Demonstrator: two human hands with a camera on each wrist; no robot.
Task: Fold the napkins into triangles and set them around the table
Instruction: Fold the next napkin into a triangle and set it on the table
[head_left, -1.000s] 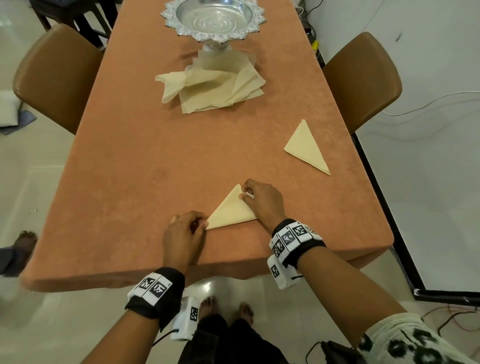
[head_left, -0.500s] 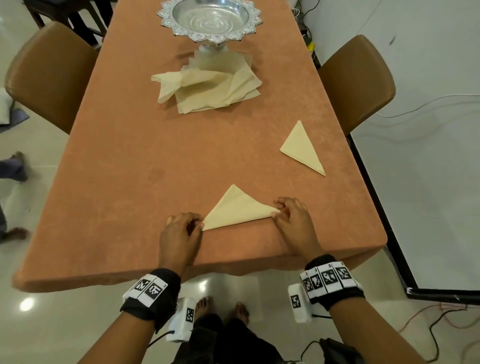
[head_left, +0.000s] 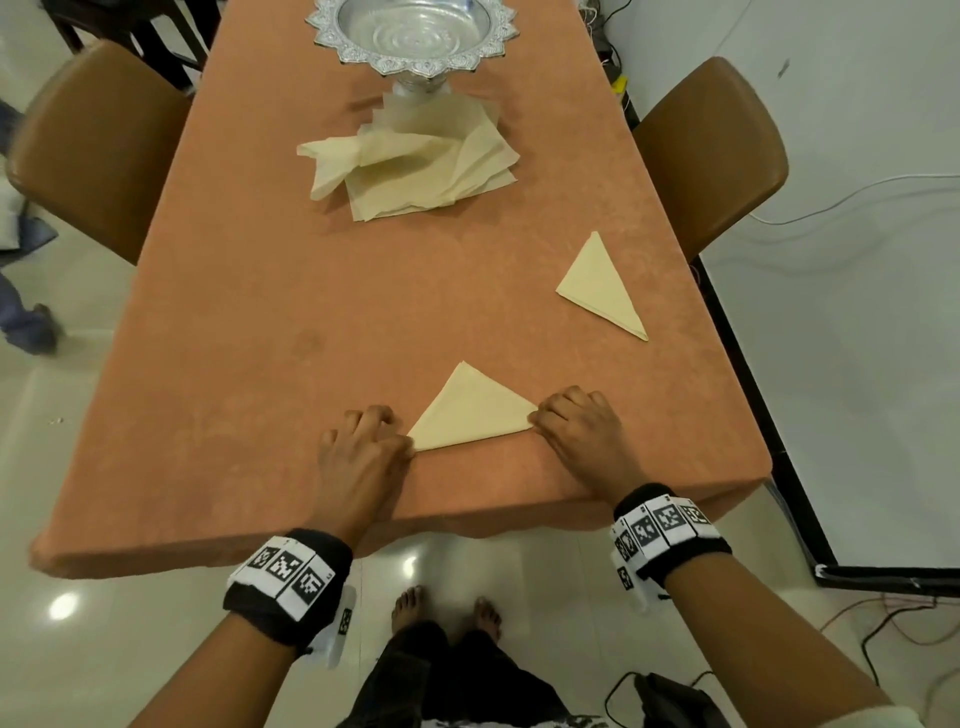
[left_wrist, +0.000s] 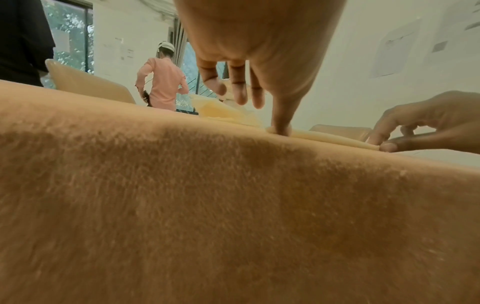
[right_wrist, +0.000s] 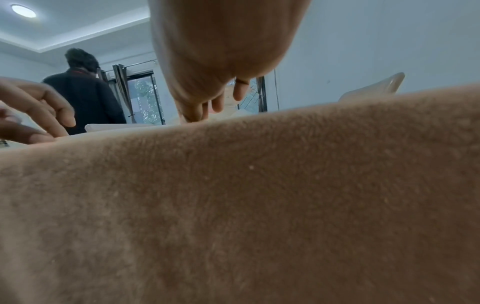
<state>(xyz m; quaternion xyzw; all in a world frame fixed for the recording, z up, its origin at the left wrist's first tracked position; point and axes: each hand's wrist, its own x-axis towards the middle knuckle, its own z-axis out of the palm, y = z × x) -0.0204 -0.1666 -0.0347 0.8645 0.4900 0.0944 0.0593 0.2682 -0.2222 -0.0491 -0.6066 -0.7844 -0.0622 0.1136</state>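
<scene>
A cream napkin (head_left: 470, 410) folded into a triangle lies flat near the table's front edge. My left hand (head_left: 400, 441) is at its left corner; in the left wrist view the thumb (left_wrist: 280, 125) presses that corner onto the cloth while the other fingers hang loosely curled above. At the right corner my right hand (head_left: 537, 418) pinches the napkin between thumb and forefinger (left_wrist: 384, 146). A second folded triangle (head_left: 602, 291) lies by the right edge. A loose pile of unfolded napkins (head_left: 415, 166) sits further back.
An orange cloth covers the table (head_left: 249, 312). A silver pedestal bowl (head_left: 410, 31) stands behind the pile. Brown chairs stand at the left (head_left: 93, 145) and right (head_left: 711, 150) sides. Other people are in the room beyond the table (left_wrist: 162, 82).
My right hand slid from the napkin's top point to its right corner, and the triangle now lies wider and flatter. The left hand stayed at the left corner.
</scene>
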